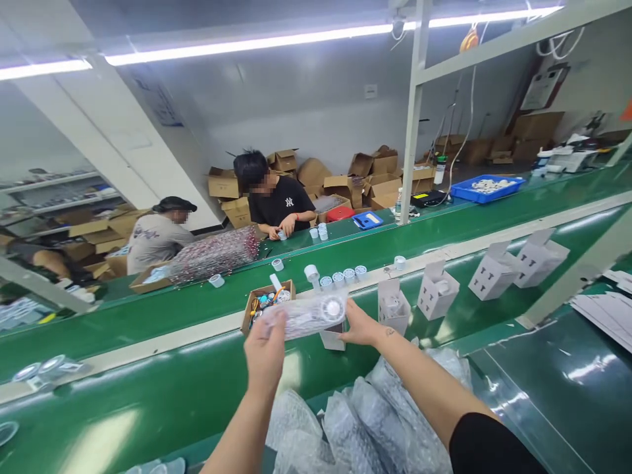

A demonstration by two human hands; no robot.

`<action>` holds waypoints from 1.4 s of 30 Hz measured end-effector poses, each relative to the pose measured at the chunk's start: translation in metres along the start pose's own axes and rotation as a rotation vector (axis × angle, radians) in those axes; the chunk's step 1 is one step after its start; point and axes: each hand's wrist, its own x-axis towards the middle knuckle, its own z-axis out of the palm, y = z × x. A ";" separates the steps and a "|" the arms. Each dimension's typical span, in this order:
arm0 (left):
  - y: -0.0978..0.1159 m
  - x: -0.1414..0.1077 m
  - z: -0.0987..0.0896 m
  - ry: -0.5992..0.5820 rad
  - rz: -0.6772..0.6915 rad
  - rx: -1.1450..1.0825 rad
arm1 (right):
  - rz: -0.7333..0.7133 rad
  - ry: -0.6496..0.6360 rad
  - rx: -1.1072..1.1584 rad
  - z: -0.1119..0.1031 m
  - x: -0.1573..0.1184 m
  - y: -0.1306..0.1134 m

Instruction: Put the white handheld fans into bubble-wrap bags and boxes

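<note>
My left hand [265,349] is closed on the near end of a clear bubble-wrap bag [301,321], thumb on top. Inside the bag, at its right end, shows a round white piece with a dark ring [332,308]. My right hand [363,324] grips a small white box [334,340], which is mostly hidden under the bag; its fingers lie right beside the bag's end. Just behind the bag stands a cardboard box [269,297] of small coloured parts. Round white slotted discs [338,278] sit in a row beyond my hands.
Open white boxes [438,289] stand along the green conveyor [197,388] to the right. Bubble-wrap bags [360,421] are heaped close to me. A metal post [413,118] rises beyond the belt. Co-workers [276,197] sit across, near a blue tray [486,188].
</note>
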 end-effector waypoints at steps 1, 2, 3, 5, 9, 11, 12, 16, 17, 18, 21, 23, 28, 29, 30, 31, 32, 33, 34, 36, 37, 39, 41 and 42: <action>-0.012 -0.001 0.002 -0.067 0.130 0.175 | 0.003 -0.011 0.007 0.006 0.003 0.011; -0.023 -0.003 0.003 -0.133 0.258 0.329 | 0.005 -0.017 0.012 0.010 0.004 0.019; -0.030 -0.006 0.006 -0.194 0.378 0.450 | 0.006 -0.025 0.020 0.013 0.004 0.025; -0.035 -0.010 0.016 -0.315 0.554 0.624 | 0.006 -0.038 0.036 0.018 0.005 0.032; -0.019 0.003 0.059 -0.644 0.354 1.005 | 0.062 -0.010 0.046 0.023 0.007 0.036; -0.009 0.019 0.081 -0.732 0.122 1.139 | 0.102 0.012 0.042 0.022 0.006 0.038; -0.006 0.027 0.089 -0.748 0.050 1.167 | 0.116 0.016 0.044 0.021 0.005 0.039; -0.010 0.029 0.095 -0.879 0.196 1.010 | 0.151 0.022 0.071 0.013 -0.001 0.044; -0.014 0.023 0.093 -0.917 0.266 0.982 | 0.157 0.023 0.078 0.010 -0.001 0.046; -0.018 0.015 0.091 -0.953 0.321 0.987 | 0.159 0.021 0.083 0.008 -0.002 0.047; -0.027 -0.011 0.089 -1.033 0.356 1.116 | 0.133 0.004 0.090 0.001 -0.001 0.049; -0.028 -0.024 0.085 -1.025 0.414 1.089 | 0.096 -0.014 0.090 -0.004 -0.002 0.048; -0.039 -0.036 0.008 -0.601 0.381 0.948 | 0.074 -0.067 0.078 -0.018 -0.014 0.046; -0.046 -0.040 -0.023 -0.485 0.257 0.996 | 0.120 -0.062 -0.003 -0.021 -0.018 0.045; -0.055 -0.047 -0.058 -0.358 0.106 1.073 | 0.164 -0.037 -0.085 -0.024 -0.023 0.043; -0.064 -0.055 -0.094 -0.227 -0.075 1.170 | 0.191 -0.001 -0.155 -0.027 -0.029 0.038; -0.074 -0.066 -0.129 -0.099 -0.261 1.276 | 0.201 0.042 -0.207 -0.028 -0.037 0.029; -0.083 -0.077 -0.160 -0.002 -0.462 1.368 | 0.202 0.096 -0.225 -0.028 -0.046 0.015; -0.093 -0.089 -0.186 0.039 -0.640 1.418 | 0.202 0.147 -0.204 -0.025 -0.056 -0.002; -0.110 -0.110 -0.221 0.014 -0.862 1.429 | 0.224 0.182 -0.046 -0.011 -0.076 -0.045; -0.117 -0.117 -0.231 -0.024 -0.911 1.407 | 0.255 0.127 0.070 0.001 -0.086 -0.067; -0.128 -0.125 -0.242 -0.078 -0.953 1.371 | 0.322 -0.101 0.275 0.032 -0.102 -0.108; -0.134 -0.124 -0.249 -0.107 -0.977 1.353 | 0.407 -0.313 0.428 0.068 -0.117 -0.136; -0.136 -0.121 -0.253 -0.131 -0.972 1.340 | 0.477 -0.369 0.514 0.087 -0.124 -0.144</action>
